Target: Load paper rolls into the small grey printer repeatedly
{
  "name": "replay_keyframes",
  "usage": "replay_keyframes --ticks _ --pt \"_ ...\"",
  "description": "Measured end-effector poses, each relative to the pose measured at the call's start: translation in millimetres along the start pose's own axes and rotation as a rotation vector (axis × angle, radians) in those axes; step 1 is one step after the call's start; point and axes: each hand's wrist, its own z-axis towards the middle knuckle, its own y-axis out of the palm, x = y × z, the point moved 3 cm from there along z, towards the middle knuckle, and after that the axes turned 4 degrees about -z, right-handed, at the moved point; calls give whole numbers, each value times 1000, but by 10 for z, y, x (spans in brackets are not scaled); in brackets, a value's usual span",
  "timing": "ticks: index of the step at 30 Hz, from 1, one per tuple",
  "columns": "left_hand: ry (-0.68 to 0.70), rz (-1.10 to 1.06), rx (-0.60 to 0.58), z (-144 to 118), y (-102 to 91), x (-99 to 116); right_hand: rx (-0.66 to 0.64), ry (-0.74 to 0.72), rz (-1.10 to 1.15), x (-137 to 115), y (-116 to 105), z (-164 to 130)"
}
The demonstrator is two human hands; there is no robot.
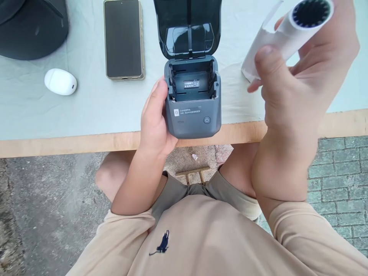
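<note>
A dark grey label printer (193,124) stands near the table's front edge with its lid (188,38) raised. Its paper bay (191,74) shows no roll, only a small printed sticker on the inner wall. My left hand (156,115) is closed around the printer's left side, thumb along the edge. Up to the right of the printer, my right hand (293,73) grips a white paper roll (284,40) between thumb and fingers. The roll is tilted, its dark toothed core end facing up, and a loose flap of paper sticks out at its upper left.
On the pale cloth-covered table (86,111), a smartphone (123,40) lies left of the printer. Farther left are a small white rounded case (60,82) and a black cap (34,30). The wooden table edge (120,141) runs above my lap.
</note>
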Motion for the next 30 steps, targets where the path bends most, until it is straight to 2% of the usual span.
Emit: replay_keyframes --ticks 4,9,12,15,18,20,24,27,30 --pt "7 0 19 -3 0 1 -46 -7 -140 123 26 6" --pt "-2 -4 18 -5 0 -6 -267 120 -407 323 186 -14" --pt "11 -9 9 -6 1 2 -338 160 -473 305 163 -40" --pt "2 2 7 -6 2 7 -281 81 -336 190 27 -41" --pt "-18 13 21 -6 3 3 42 -55 -279 147 -176 -5" --pt "-27 -2 28 -7 6 -3 125 -55 -356 240 -225 30" --pt "-5 -3 11 -10 13 -3 -168 141 -424 567 -106 105" --pt "-10 68 10 -7 6 1 -166 136 -410 651 -57 123" --pt "-19 85 9 -4 2 6 -76 89 -294 623 -60 116"
